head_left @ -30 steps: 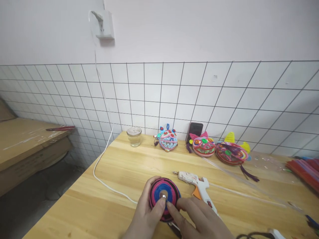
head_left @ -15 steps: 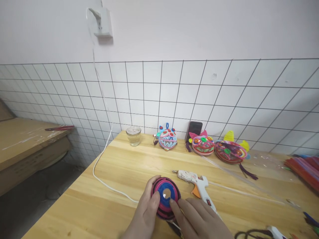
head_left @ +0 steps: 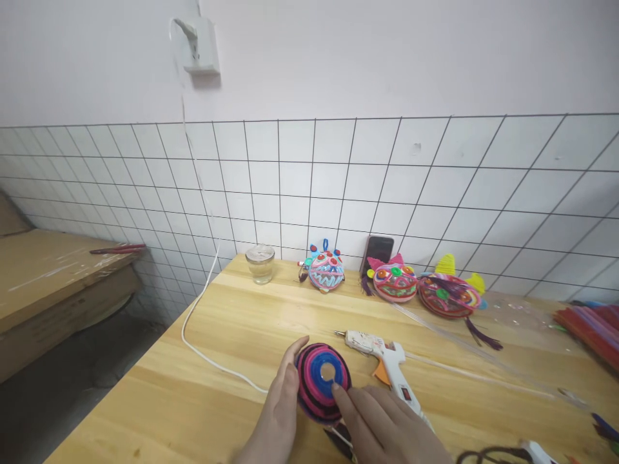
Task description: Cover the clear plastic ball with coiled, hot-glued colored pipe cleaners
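Note:
A round ornament (head_left: 315, 394), coiled with fuzzy pipe-cleaner rings in pink, black and blue, is held between my hands just above the table. Its small clear centre shows inside the blue ring. My left hand (head_left: 276, 412) grips the left side, with the thumb along the near rim and a fingertip showing behind. The index finger of my right hand (head_left: 387, 422) presses on the blue ring, while the other fingers lie bent at the lower right edge. A dark item (head_left: 338, 441) below the ornament is mostly hidden. A white glue gun (head_left: 382, 351) with an orange trigger lies just beyond my right hand.
Along the wall stand a glass cup (head_left: 261, 264), a phone (head_left: 378, 251) and three decorated ornaments, one light blue (head_left: 327, 270). Pipe cleaners (head_left: 590, 328) lie at far right. A white cable (head_left: 213, 362) crosses the wooden table (head_left: 159, 412). A cardboard-topped surface (head_left: 43, 270) stands left.
My left thumb has shifted off the ornament's face to its left edge. The ornament has turned slightly, and my right index finger stays on the blue ring.

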Demonstrator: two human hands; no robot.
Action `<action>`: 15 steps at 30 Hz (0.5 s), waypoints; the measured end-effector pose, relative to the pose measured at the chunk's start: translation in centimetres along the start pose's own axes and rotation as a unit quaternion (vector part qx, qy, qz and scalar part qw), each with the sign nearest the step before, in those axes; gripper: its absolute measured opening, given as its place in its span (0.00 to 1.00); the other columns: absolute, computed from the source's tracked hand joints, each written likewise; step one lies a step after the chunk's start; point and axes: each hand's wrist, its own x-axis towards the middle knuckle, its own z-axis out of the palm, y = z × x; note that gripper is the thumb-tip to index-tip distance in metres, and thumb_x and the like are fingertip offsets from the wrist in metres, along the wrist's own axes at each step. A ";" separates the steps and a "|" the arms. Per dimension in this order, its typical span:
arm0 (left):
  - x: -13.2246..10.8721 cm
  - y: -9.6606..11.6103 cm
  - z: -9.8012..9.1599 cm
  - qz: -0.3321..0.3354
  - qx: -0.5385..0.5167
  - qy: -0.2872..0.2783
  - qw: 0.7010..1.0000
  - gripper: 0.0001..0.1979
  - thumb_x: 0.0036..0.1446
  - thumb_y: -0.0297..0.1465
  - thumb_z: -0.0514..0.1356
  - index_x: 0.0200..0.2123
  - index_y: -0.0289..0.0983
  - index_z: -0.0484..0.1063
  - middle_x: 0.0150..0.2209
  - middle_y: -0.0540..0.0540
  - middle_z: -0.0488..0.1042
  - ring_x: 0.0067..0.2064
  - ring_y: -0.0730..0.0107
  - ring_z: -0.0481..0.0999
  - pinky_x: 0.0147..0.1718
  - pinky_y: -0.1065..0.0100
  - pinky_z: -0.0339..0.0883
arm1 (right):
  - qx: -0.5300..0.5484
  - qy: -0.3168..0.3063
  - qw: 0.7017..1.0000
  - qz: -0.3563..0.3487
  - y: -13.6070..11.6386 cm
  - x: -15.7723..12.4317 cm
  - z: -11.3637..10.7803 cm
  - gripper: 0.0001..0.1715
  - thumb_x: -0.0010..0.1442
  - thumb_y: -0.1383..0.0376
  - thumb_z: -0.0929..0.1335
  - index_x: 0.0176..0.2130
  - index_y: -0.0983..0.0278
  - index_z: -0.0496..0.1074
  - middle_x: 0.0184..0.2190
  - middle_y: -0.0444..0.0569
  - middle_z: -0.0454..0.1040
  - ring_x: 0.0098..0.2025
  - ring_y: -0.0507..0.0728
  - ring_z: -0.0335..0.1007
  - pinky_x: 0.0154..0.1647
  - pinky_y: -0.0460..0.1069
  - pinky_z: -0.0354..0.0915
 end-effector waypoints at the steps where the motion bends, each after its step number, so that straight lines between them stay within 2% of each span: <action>1: 0.1 -0.1 0.0 -0.002 -0.003 0.002 1.000 0.32 0.55 0.53 0.48 0.53 0.37 0.65 0.56 0.39 0.68 0.59 0.53 0.61 0.60 0.52 0.49 | -0.008 -0.001 1.000 -0.003 0.1 -0.2 0.1 0.18 0.61 0.79 0.56 0.45 0.74 0.68 0.25 0.49 0.74 0.25 0.55 0.72 0.31 0.50 0.69; 4: 0.3 -0.2 0.2 0.001 -0.005 0.019 1.000 0.31 0.55 0.54 0.48 0.49 0.37 0.67 0.52 0.39 0.71 0.57 0.53 0.64 0.58 0.53 0.52 | -0.017 0.006 1.000 -0.011 0.3 -0.7 0.6 0.20 0.60 0.79 0.55 0.45 0.74 0.68 0.28 0.52 0.76 0.29 0.56 0.74 0.36 0.51 0.71; 8: 0.3 0.6 0.5 0.005 -0.007 0.022 1.000 0.29 0.53 0.55 0.49 0.42 0.38 0.69 0.41 0.42 0.77 0.47 0.54 0.72 0.49 0.56 0.64 | 0.008 0.015 1.000 -0.002 0.4 -1.0 0.8 0.20 0.60 0.79 0.54 0.45 0.75 0.69 0.28 0.52 0.77 0.30 0.55 0.75 0.35 0.50 0.73; 12: -0.1 2.1 0.9 0.013 0.013 -0.009 1.000 0.20 0.57 0.48 0.51 0.40 0.39 0.70 0.38 0.45 0.76 0.42 0.60 0.73 0.43 0.62 0.67 | 0.011 0.034 0.999 0.005 0.2 -0.7 0.8 0.20 0.60 0.79 0.55 0.43 0.71 0.71 0.28 0.51 0.77 0.30 0.53 0.75 0.37 0.48 0.73; 15: -0.2 2.9 1.1 0.012 0.018 -0.020 1.000 0.15 0.54 0.42 0.59 0.40 0.38 0.69 0.37 0.47 0.75 0.42 0.63 0.73 0.43 0.65 0.67 | 0.007 0.046 0.999 0.005 -0.1 -0.6 0.9 0.20 0.61 0.78 0.55 0.42 0.69 0.72 0.28 0.49 0.77 0.30 0.53 0.75 0.38 0.47 0.72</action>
